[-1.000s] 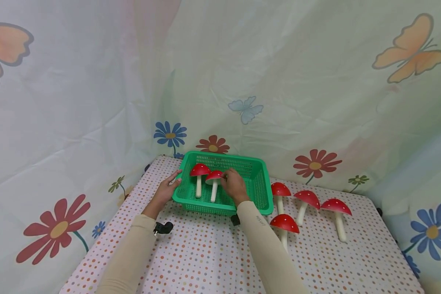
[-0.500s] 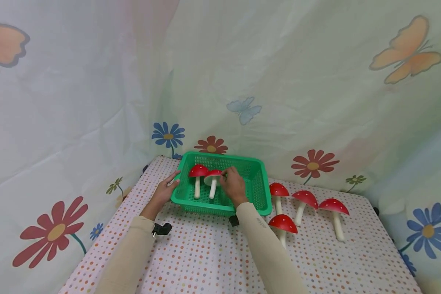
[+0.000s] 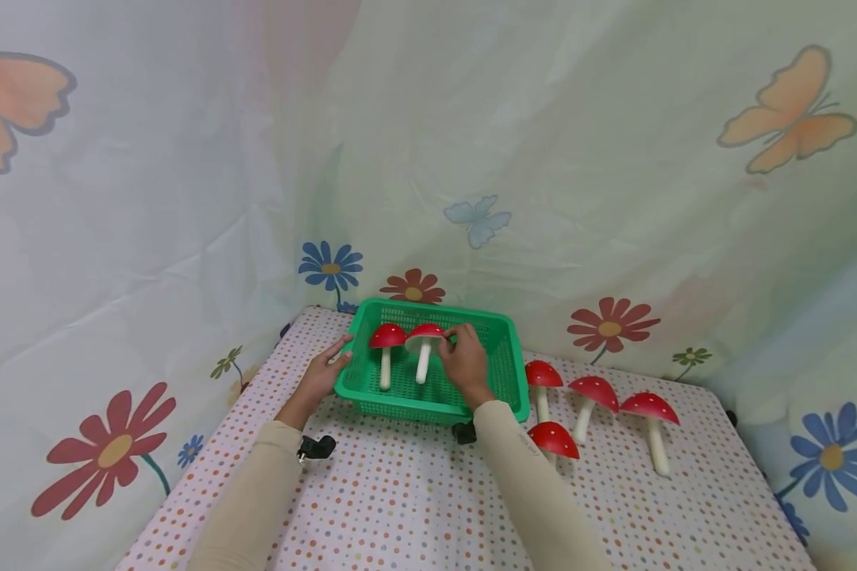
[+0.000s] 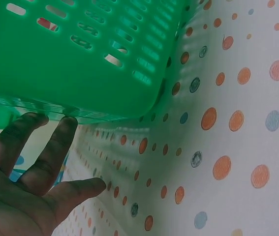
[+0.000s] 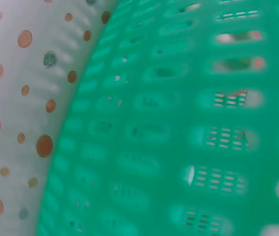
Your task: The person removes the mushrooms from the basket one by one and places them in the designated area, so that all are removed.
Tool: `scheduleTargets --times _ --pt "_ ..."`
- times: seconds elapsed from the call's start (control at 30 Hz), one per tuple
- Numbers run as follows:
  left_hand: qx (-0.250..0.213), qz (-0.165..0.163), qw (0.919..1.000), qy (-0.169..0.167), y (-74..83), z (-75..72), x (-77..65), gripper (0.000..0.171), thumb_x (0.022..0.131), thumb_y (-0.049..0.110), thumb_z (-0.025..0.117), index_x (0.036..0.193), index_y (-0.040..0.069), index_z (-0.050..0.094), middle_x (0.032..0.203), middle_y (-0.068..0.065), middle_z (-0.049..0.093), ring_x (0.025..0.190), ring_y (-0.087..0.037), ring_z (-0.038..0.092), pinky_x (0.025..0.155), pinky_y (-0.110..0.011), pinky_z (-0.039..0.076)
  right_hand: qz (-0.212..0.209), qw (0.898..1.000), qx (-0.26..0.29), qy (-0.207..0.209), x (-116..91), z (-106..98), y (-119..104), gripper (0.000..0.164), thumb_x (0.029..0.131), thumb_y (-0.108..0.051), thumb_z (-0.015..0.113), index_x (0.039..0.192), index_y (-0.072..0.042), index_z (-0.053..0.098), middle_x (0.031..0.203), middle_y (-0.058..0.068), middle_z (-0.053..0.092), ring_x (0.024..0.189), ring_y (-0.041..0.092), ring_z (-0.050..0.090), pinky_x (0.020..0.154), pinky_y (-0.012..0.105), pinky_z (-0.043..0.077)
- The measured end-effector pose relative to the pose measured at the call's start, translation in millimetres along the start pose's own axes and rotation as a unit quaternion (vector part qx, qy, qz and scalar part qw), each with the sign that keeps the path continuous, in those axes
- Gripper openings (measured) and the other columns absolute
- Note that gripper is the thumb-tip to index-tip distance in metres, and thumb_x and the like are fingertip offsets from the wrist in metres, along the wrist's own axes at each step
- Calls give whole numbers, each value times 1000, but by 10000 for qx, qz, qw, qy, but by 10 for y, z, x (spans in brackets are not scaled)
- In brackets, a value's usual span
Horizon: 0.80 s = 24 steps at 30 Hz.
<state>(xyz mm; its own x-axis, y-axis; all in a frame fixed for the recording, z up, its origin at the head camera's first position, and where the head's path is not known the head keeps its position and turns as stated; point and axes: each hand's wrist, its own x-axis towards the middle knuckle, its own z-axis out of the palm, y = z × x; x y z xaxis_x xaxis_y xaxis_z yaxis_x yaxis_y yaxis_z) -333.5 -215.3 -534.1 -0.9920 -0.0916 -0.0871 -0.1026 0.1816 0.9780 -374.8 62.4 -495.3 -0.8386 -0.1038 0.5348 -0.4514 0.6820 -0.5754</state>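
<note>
A green plastic basket [image 3: 407, 408] stands at the back of the table. Inside, on its left, lies a toy mushroom [image 3: 388, 336] with a red white-dotted cap. Beside it is a second toy mushroom [image 3: 424, 331], its stem toward me; my right hand [image 3: 467, 363] pinches the right edge of its cap. My left hand [image 3: 318, 379] rests against the basket's left end, fingers extended, as the left wrist view also shows at the basket wall [image 4: 70, 73]. In the right wrist view the slotted basket side [image 5: 144, 118] hides most of the hand.
Several more red-capped mushrooms lie on the dotted tablecloth [image 3: 393, 507] right of the basket, among them a front one [image 3: 553, 439] near my right sleeve and a far-right one [image 3: 650, 407]. A printed fabric backdrop [image 3: 578, 198] hangs close behind the table.
My right hand has shifted the pinched mushroom slightly to the right, and its cap sits farther from the left mushroom's stem. The left hand keeps its place at the basket.
</note>
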Motion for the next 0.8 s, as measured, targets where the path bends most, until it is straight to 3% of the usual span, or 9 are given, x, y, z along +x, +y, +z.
scheduleTargets --times 0.17,0.33,0.63,0.8 --pt "75 -25 10000 31 8 12 -4 48 102 41 50 149 39 41 157 -11 39 116 -34 63 79 -31 55 -391 9981 268 383 -45 -186 -58 12 95 -12 63 103 -3 61 108 13 60 85 27 68 70 41 57" --pt "76 -42 10000 -10 12 35 -9 48 103 40 50 150 39 40 159 -8 35 117 -33 62 80 -32 55 -960 9904 518 851 -163 -461 -96 9 90 -5 67 98 -3 62 103 12 61 81 27 67 71 43 58" --pt "168 -98 9998 -14 5 47 -15 51 101 45 50 151 39 38 160 -10 32 126 -35 56 90 -40 55 -1406 9831 5 1176 -601 -1132 45 16 84 0 72 97 -3 64 104 10 64 77 22 67 55 27 54" --pt "169 -226 9996 53 11 4 -18 51 101 46 50 151 41 37 162 -9 28 133 -36 50 94 -43 53 -1268 9815 73 1431 -903 -1425 201 18 81 6 71 96 1 63 103 13 64 76 15 63 57 16 51"
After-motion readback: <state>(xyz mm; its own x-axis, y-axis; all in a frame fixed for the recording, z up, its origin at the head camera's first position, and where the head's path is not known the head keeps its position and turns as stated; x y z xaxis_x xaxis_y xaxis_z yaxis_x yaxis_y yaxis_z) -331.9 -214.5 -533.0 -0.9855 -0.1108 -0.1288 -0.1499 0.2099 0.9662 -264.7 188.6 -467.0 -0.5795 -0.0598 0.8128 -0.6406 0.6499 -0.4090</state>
